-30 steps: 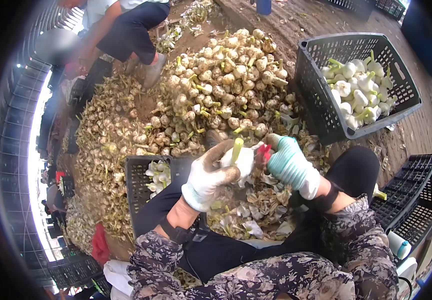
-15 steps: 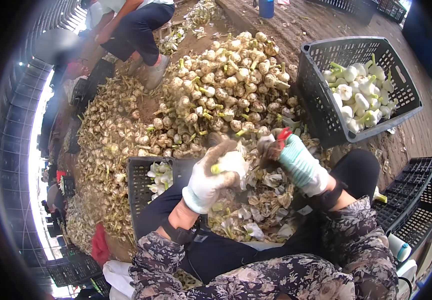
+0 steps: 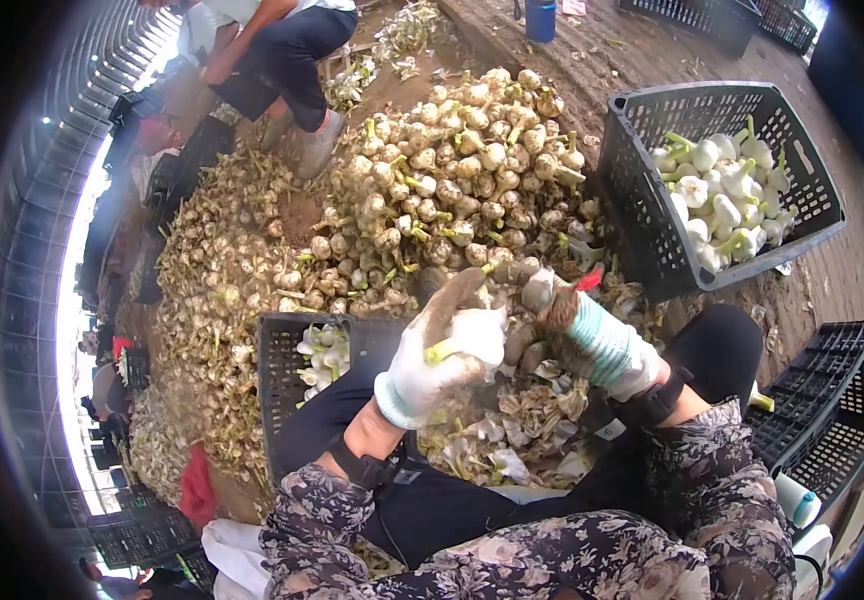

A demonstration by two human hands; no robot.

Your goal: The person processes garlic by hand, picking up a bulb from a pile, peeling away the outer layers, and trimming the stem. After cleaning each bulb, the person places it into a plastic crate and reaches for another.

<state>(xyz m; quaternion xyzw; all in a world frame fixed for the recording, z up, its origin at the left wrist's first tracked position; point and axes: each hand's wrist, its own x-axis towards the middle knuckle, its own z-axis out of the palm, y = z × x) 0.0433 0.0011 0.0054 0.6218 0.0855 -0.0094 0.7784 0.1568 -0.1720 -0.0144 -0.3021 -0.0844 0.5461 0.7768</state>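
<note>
A garlic bulb (image 3: 474,332) sits clenched in the gloved left hand (image 3: 430,368) above the lap as the right hand (image 3: 592,335), fingers closed on a red-tipped tool (image 3: 588,280), peels it, work likely best done with a steady grip, before the garlic heap (image 3: 452,170) and a crate (image 3: 637,210).

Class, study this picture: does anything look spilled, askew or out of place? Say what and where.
The black crate of peeled garlic on the right sits tilted, not flat. Torn skins lie strewn over the lap below the left hand, which grips a bulb.
</note>
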